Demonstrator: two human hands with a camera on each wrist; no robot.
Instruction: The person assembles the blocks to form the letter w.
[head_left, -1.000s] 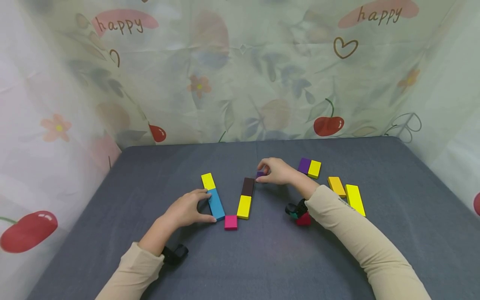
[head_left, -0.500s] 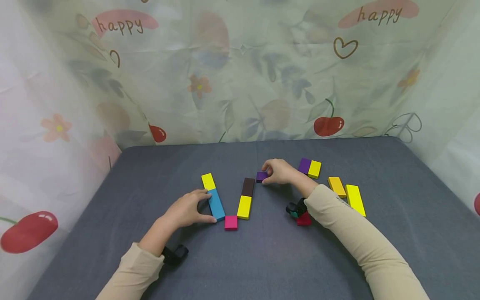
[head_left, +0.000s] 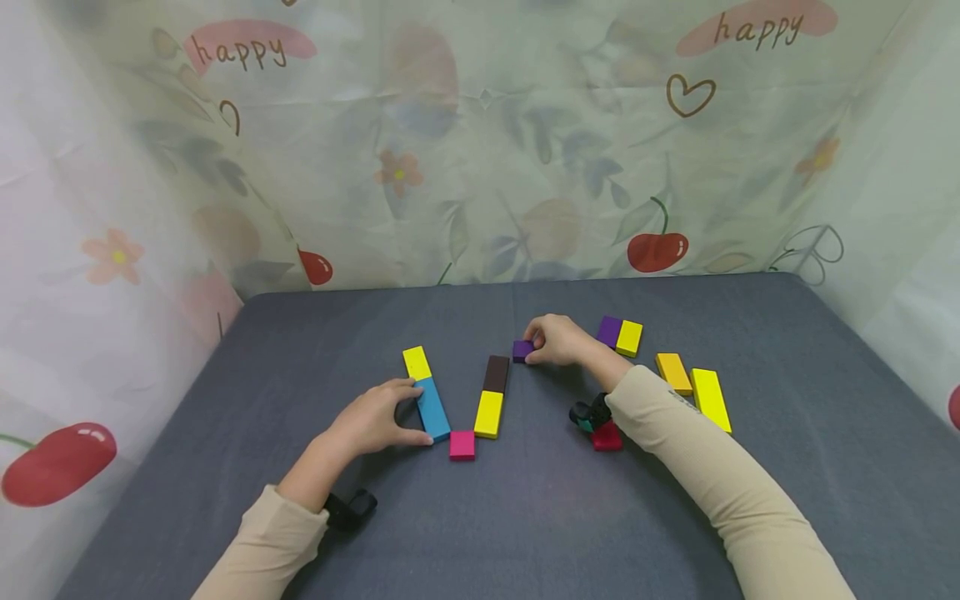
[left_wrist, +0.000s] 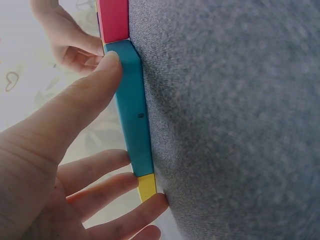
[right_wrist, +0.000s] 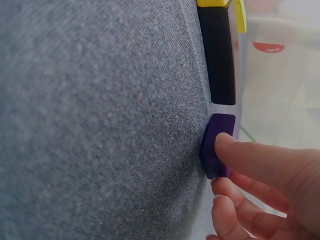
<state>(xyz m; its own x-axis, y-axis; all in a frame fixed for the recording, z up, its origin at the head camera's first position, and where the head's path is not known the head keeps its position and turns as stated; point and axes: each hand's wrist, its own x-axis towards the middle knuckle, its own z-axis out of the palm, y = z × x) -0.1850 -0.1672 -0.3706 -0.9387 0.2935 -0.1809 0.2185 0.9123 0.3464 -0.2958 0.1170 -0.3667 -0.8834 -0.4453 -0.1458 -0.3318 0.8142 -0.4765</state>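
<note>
In the head view my right hand (head_left: 558, 340) pinches a small purple block (head_left: 522, 351) on the table, just right of the far end of a dark brown block (head_left: 496, 373). The right wrist view shows the thumb against the side of that purple block (right_wrist: 218, 145), with a narrow gap to the brown one. My left hand (head_left: 372, 417) rests beside a long blue block (head_left: 432, 410), fingers spread and thumb at its near end. A yellow block (head_left: 416, 362) continues the blue one. A pink block (head_left: 462, 446) lies between blue and another yellow block (head_left: 488, 414).
Right of my right hand lie a second purple block (head_left: 609, 331), a small yellow block (head_left: 628, 337), an orange block (head_left: 673, 372) and a long yellow block (head_left: 710, 400). A red block (head_left: 607, 437) sits partly under the right wrist. A patterned curtain (head_left: 480, 167) hangs behind the table.
My right hand has shifted slightly right, and more of the purple block shows at its fingertips. The purple block has moved a little. My left hand stays where it was.
</note>
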